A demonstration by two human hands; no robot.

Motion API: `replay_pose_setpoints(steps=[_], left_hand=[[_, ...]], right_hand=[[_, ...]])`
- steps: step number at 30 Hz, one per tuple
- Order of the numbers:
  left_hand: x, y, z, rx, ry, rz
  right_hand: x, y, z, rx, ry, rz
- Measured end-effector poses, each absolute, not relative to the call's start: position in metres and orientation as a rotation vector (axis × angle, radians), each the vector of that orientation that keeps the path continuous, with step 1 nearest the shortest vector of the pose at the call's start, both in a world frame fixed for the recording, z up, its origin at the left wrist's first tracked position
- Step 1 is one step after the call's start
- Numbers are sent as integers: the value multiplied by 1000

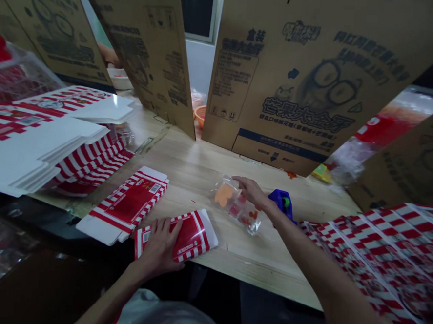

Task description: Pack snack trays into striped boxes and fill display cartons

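My left hand [159, 244] lies spread flat on a folded red-and-white striped cardboard carton [193, 236]. My right hand [251, 193], fingers loosely spread, rests on a clear plastic bag of orange and red pieces [238, 206], near that carton on the pale wooden worktop [200, 180].

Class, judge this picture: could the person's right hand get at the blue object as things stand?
Probably yes. The right hand rests on a plastic bag right beside the blue object, and nothing appears to stand between the hand and it, so the way looks free.
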State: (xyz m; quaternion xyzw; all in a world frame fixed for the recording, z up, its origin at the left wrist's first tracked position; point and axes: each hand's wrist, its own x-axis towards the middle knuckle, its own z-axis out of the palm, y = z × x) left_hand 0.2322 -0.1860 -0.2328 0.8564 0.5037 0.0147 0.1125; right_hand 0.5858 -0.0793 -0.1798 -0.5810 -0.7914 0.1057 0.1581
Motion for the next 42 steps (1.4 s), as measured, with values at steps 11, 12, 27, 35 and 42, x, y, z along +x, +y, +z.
replay_pose_setpoints(steps=[11,12,27,35,42], left_hand=[[263,-179,-229,2678,1391,308],[265,-179,-230,2704,1363,327],[276,-171,-239,2759,1175,379],[277,-160,-238,2672,1145,71],[272,-158,-246,2664,1111,64]], right_hand=[[595,-170,-182,-1581,-2226,681],[594,-173,-181,-1540,-2262,716],[563,-173,-201,-1460,-2498,759],[556,-179,-243,-1432,-1954,845],[617,-224,-253,-2061,-1310,477]])
